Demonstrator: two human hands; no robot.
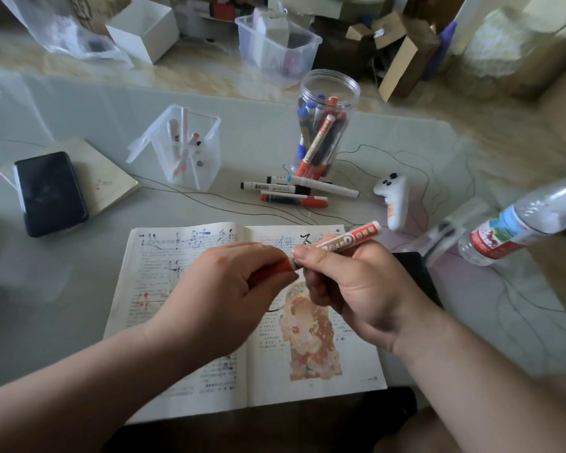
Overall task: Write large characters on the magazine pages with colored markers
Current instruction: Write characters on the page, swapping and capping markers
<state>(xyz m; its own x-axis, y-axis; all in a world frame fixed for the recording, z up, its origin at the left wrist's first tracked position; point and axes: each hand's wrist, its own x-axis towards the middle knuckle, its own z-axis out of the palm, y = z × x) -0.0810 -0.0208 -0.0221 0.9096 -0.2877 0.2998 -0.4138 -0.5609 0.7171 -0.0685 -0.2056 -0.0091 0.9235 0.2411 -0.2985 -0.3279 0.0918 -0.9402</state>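
An open magazine (177,354) lies on the table in front of me, with large blue, black and red characters drawn over its printed text. Above it I hold a red whiteboard marker (350,238) in both hands. My right hand (350,289) grips the white barrel, whose far end points up and right. My left hand (229,289) pinches the red cap (283,266) at the near end, still on or just at the barrel. Where cap and barrel meet is hidden by my fingers.
Several loose markers (294,192) lie beyond the magazine, beside a round clear jar (324,122) full of markers. A square clear pen holder (190,148) stands left. A black phone (49,191) rests on a notebook; a white controller (394,197) and water bottle (510,227) sit right.
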